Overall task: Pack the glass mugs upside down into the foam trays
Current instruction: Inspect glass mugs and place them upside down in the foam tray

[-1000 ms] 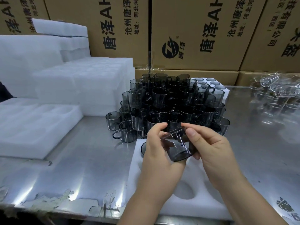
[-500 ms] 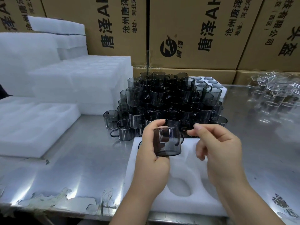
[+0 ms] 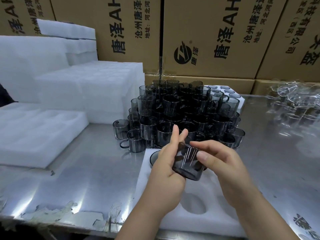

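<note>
A smoky dark glass mug is held tilted above the white foam tray near the table's front. My left hand backs it with the palm, fingers stretched straight up. My right hand pinches it, thumb on the near side and fingers curled over the far side. Another dark mug sits in the tray's far-left pocket. An empty pocket shows below my hands. Behind the tray stands a big pile of dark mugs.
Stacks of foam trays fill the left, with a single tray in front of them. Clear glass mugs lie at the right. A filled tray sits behind the pile. Cardboard boxes wall the back of the steel table.
The mug has tipped from upright in my left hand's grip to tilted. My left fingers have straightened, and my right hand has come in and taken hold of the mug.
</note>
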